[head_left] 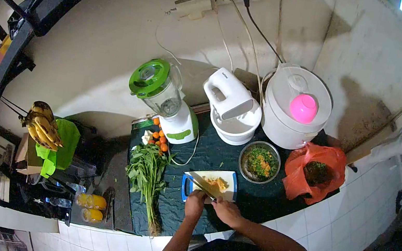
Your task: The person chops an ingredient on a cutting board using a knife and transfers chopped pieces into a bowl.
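Note:
A white cutting board with blue ends [231, 176] lies near the front of the counter, with chopped pale-orange pieces [217, 183] on it. Slanting over the board's left half is a knife [200, 186], its tip toward the upper left. My right hand [226, 211] is closed around the handle end at the board's lower edge. Beside it, my left hand [195, 204] has its fingers drawn together at the board's lower left, close under the blade. What those fingers grip, if anything, is hidden.
Leafy greens [146, 169], small tomatoes [163, 146] and a blender [180, 122] stand left. Behind are a hand mixer [227, 95] with its bowl and a rice cooker [285, 123]. A metal bowl of chopped greens [259, 162] and a red plastic bag [297, 180] sit right.

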Demonstrator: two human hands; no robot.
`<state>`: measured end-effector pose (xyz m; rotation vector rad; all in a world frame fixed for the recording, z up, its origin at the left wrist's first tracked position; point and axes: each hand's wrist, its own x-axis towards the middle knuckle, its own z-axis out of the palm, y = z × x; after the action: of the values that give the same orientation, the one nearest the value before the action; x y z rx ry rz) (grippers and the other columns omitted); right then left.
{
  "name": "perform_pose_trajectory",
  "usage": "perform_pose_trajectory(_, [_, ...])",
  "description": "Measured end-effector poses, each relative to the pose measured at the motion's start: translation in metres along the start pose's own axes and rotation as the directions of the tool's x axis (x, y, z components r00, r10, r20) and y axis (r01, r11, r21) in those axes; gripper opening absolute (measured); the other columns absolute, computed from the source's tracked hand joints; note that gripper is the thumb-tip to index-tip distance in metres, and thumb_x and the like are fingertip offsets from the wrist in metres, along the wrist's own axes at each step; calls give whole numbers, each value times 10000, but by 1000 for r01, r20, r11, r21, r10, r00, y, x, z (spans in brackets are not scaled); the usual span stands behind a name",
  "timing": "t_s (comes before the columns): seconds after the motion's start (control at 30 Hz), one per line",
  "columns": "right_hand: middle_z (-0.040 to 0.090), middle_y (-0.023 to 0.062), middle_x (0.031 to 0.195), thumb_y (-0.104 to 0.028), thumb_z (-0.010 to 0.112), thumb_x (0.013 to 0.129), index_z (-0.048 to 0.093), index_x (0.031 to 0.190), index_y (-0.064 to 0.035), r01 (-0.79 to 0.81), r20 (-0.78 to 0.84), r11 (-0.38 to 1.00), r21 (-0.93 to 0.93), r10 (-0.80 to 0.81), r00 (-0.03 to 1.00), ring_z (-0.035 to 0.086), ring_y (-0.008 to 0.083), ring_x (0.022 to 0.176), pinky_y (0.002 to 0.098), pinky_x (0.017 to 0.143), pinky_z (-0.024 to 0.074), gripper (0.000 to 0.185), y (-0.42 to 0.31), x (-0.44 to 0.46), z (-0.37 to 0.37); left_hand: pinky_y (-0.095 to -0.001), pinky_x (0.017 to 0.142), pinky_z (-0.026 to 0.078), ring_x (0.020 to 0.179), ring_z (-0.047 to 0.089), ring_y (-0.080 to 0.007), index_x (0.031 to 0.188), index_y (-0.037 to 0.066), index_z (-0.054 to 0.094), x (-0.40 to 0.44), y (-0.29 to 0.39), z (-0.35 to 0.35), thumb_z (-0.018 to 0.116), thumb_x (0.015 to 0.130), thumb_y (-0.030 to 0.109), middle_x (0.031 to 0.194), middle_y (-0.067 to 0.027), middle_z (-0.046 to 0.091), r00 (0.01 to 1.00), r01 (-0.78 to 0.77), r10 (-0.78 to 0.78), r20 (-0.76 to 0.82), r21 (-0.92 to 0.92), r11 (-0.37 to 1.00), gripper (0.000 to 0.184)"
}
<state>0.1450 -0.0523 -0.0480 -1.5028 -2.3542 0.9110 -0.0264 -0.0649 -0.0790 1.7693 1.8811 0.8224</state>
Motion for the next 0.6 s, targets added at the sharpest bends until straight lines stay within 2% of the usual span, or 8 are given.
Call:
perform_pose_trajectory(0.07, [676, 239, 756, -351, 471, 989, 573, 1008, 44, -4, 25, 1000, 8, 3, 1000, 679, 412, 708, 514, 648, 548, 409, -1, 3, 1, -439, 706, 531, 823, 653, -361, 921, 46, 703, -4, -4, 3, 642, 805, 51, 902, -164, 668, 1000, -29, 29, -8, -4, 1000, 131])
perform_pose_trajectory(0.17, [677, 240, 780, -355, 462, 993, 572, 1022, 44, -23, 61, 999, 39, 20, 998, 677, 417, 720, 516, 653, 542, 415, 4, 14, 13, -441, 711, 530, 819, 650, -363, 926, 45, 706, -2, -6, 4, 655, 801, 61, 903, -163, 660, 1000, 28, -28, -7, -21, 999, 135])
perform_pose_trajectory(0.37, [673, 240, 795, -358, 444, 1002, 569, 1016, 50, -44, 82, 999, -25, 46, 996, 675, 425, 765, 522, 677, 540, 427, -9, 1, 4, -451, 710, 527, 821, 648, -366, 916, 57, 715, -5, -9, 7, 665, 817, 94, 886, -163, 647, 1000, 19, -19, -19, 15, 1000, 117])
perform_pose_trajectory(0.57, [668, 230, 742, -350, 449, 1000, 570, 987, 40, -71, 111, 995, -69, 79, 991, 678, 407, 685, 505, 619, 551, 408, -11, 0, 3, -443, 716, 529, 822, 647, -369, 924, 72, 716, -5, -14, 8, 655, 828, 115, 899, -159, 650, 999, 21, -22, 34, 49, 999, 121])
perform_pose_trajectory(0.6, [667, 228, 732, -347, 451, 998, 576, 975, 39, -30, 59, 997, -73, 34, 998, 676, 404, 666, 499, 603, 551, 406, -9, 3, 6, -442, 718, 530, 818, 646, -369, 933, 70, 714, -5, -12, 7, 652, 829, 116, 902, -161, 650, 999, 16, -18, 36, 58, 998, 130])
